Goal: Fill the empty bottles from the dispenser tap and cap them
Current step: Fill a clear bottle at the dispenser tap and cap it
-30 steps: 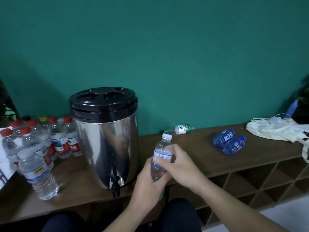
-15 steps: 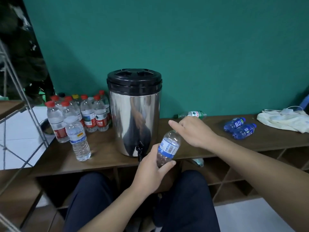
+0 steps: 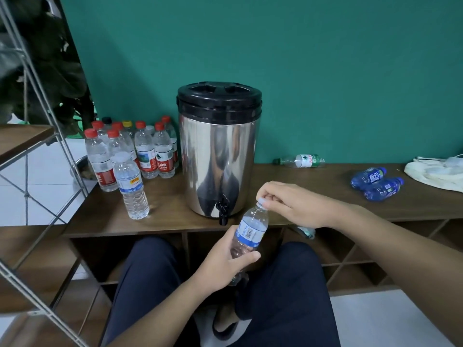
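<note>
1. Between the two hands, over the person's lap, a clear bottle with a blue label is held tilted, its top leaning up and to the right.
2. Around its lower body the left hand grips with fingers and thumb curled.
3. At its neck the right hand pinches the pale cap with curled fingertips.
4. Just left of the right hand, the black tap juts from the base of the steel dispenser, which stands on the wooden shelf; the bottle's mouth is near the tap but not under it.
5. Well left of the left hand stands one white-capped bottle, with a cluster of red-capped bottles behind it.
6. Beyond the right hand a green-labelled bottle lies on its side; further right, two blue bottles lie beside a cream cloth bag.
</note>
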The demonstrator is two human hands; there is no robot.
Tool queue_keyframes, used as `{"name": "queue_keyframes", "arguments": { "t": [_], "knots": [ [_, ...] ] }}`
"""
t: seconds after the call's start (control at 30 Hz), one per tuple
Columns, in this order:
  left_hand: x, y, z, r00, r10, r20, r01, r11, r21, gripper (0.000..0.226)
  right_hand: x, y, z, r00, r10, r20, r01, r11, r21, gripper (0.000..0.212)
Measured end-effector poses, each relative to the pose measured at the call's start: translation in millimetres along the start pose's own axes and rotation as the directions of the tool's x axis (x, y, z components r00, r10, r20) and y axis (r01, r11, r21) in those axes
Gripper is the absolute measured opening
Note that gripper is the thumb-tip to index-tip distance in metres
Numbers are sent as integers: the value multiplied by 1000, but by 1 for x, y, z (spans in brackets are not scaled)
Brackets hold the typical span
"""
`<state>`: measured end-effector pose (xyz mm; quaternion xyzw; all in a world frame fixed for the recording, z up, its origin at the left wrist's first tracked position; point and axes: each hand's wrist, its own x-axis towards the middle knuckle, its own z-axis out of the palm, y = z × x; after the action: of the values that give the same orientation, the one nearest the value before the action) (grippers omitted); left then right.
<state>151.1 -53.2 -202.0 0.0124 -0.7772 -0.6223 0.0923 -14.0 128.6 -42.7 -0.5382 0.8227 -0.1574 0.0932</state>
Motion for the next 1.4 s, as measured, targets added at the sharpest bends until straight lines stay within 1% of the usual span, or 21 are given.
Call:
{"name": "queue_keyframes", "arguments": {
  "t": [0.1, 0.17, 0.23, 0.33, 0.43, 0.5, 0.57, 0.67, 0.73, 0.8, 0.9, 0.93, 1.03, 1.13, 1.2, 1.27, 1.4],
  "knots": [
    [-1, -17, -2, 999, -35, 0, 35, 999, 16, 46, 6, 8, 15, 999, 15, -29, -14, 999, 42, 9],
    [-3, -30, -3, 998, -65, 15, 64, 997, 36, 50, 12, 13, 25, 998, 36, -55, -31, 996, 82, 9],
    [-4, -44, -4, 996, -86, 33, 84, 994, 63, 52, 21, 23, 39, 991, 73, -109, -65, 995, 75, 8],
    [-4, -64, -5, 991, -114, 65, 110, 992, 68, 57, 38, 50, 68, 963, 191, -188, -200, 979, -31, 10],
    [-7, -83, -6, 989, -131, 64, 129, 991, 34, 60, 53, 75, 99, 934, 308, -181, -338, 926, -170, 16],
    [-11, -96, -9, 988, -142, 61, 141, 990, 16, 59, 63, 86, 117, 919, 353, -176, -385, 901, -201, 18],
    [-13, -107, -15, 985, -164, 51, 164, 986, 4, 59, 72, 91, 131, 896, 397, -199, -432, 884, -181, 16],
    [-13, -120, -22, 981, -193, 32, 193, 981, 13, 55, 83, 91, 143, 849, 462, -258, -498, 862, -94, 13],
    [-12, -125, -26, 979, -204, 11, 203, 978, 37, 54, 85, 89, 144, 832, 483, -272, -513, 857, -46, 18],
    [-11, -129, -28, 974, -226, -1, 226, 973, 35, 51, 81, 83, 139, 831, 485, -271, -510, 860, -24, 26],
    [-10, -133, -29, 965, -261, -19, 261, 965, 27, 50, 71, 65, 127, 834, 422, -356, -446, 895, 14, 17],
    [-10, -133, -29, 962, -270, -34, 271, 963, 10, 51, 69, 55, 122, 828, 405, -387, -415, 908, 63, 18],
    [-8, -135, -29, 958, -270, -95, 267, 963, -39, 54, 67, 11, 104, 815, 381, -437, -282, 919, 276, 32],
    [-6, -135, -30, 961, -243, -135, 240, 970, -42, 56, 69, -38, 89, 849, 314, -425, -145, 912, 384, 32],
    [-6, -133, -30, 965, -219, -145, 215, 976, -38, 55, 74, -55, 86, 867, 275, -417, -119, 924, 362, 29],
    [-4, -130, -30, 967, -202, -152, 199, 979, -35, 55, 80, -58, 85, 880, 240, -409, -123, 949, 291, 31],
    [-2, -128, -28, 969, -197, -148, 195, 980, -30, 58, 84, -52, 85, 896, 247, -369, -154, 952, 263, 38]
  ]
}}
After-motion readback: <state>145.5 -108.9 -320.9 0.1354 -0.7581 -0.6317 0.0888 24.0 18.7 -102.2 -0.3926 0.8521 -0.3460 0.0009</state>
